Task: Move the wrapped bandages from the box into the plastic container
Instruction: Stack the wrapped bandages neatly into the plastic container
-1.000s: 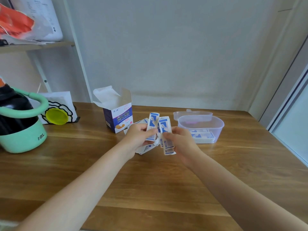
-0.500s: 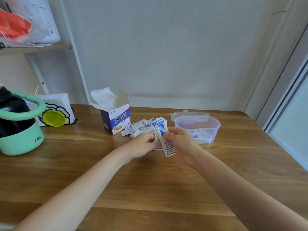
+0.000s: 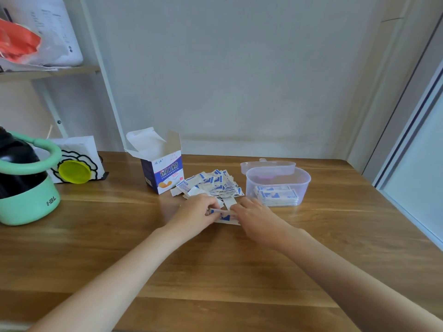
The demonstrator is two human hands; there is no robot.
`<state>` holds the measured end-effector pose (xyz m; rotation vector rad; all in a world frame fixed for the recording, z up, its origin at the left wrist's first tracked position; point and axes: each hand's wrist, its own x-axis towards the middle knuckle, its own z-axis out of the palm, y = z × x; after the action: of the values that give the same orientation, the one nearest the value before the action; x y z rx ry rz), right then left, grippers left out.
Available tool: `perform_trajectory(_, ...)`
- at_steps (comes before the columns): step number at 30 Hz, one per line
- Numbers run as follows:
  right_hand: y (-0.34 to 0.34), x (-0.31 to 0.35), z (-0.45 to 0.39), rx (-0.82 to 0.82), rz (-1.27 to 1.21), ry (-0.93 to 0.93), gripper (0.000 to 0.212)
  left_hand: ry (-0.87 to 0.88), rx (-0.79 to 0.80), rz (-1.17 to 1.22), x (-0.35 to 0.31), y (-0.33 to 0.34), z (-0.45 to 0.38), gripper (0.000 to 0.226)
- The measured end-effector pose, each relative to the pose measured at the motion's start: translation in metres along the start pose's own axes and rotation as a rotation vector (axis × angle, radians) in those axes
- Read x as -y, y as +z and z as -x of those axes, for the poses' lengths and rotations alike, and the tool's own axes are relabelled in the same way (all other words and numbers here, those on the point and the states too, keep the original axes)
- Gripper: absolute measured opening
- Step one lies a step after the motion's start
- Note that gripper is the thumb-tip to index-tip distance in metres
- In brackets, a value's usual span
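Note:
The open white-and-blue bandage box (image 3: pixel 162 172) stands upright on the wooden table (image 3: pixel 215 264). To its right lies a loose pile of wrapped bandages (image 3: pixel 213 183). The clear plastic container (image 3: pixel 278 185) stands right of the pile and holds a flat stack of wrapped bandages (image 3: pixel 278 196). In front of the pile, my left hand (image 3: pixel 195 212) and my right hand (image 3: pixel 255 216) each pinch one end of a small bundle of wrapped bandages (image 3: pixel 224 215) that lies low on the table.
The container's clear lid (image 3: pixel 267 165) leans behind it. A mint-green jug with a loop handle (image 3: pixel 26 188) stands at the far left, with a white paper bag and a yellow disc (image 3: pixel 74 171) behind it. Shelves rise at the back left, and the table's right edge meets a door frame.
Both hands have lowered the bundle of bandages from an upright, raised hold down flat onto the table in front of the pile.

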<state>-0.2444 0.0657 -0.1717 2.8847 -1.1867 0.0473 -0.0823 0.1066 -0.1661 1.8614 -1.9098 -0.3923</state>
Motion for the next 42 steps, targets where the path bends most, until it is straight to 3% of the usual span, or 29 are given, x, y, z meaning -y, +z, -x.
perform_trajectory(3,-0.004,-0.013,0.011,-0.005,0.106,0.039,0.033,0.029,0.001,-0.041,0.003,0.001,0.002,0.011)
perform_trajectory(7,-0.010,-0.015,0.015,0.022,-0.125,0.083,0.029,0.079,0.001,-0.035,-0.001,0.004,0.003,0.011)
perform_trajectory(12,-0.015,-0.013,0.013,-0.064,-0.216,0.046,0.029,0.084,-0.001,-0.031,-0.003,0.003,0.003,0.016)
perform_trajectory(22,-0.002,-0.013,0.011,-0.072,-0.101,0.029,0.029,0.088,-0.001,-0.224,0.000,0.002,0.009,0.036)
perform_trajectory(26,-0.011,-0.013,0.012,-0.177,-0.293,0.078,0.030,0.005,-0.034,-0.024,-0.004,-0.008,0.004,0.031)
perform_trajectory(31,-0.052,-0.037,0.000,-0.525,-0.597,0.280,0.013,-0.146,-0.226,0.451,-0.031,-0.027,-0.032,0.015)
perform_trajectory(34,-0.073,-0.066,-0.010,-0.611,-0.640,0.425,0.009,-0.153,-0.270,0.480,-0.058,-0.030,-0.060,0.009)
perform_trajectory(37,-0.083,-0.094,-0.017,-0.520,-0.614,0.558,0.008,-0.146,-0.241,0.324,-0.077,-0.024,-0.085,0.017)
perform_trajectory(42,-0.078,-0.117,-0.027,-0.222,-0.514,0.622,0.020,-0.181,-0.025,0.113,-0.093,-0.011,-0.110,0.014)
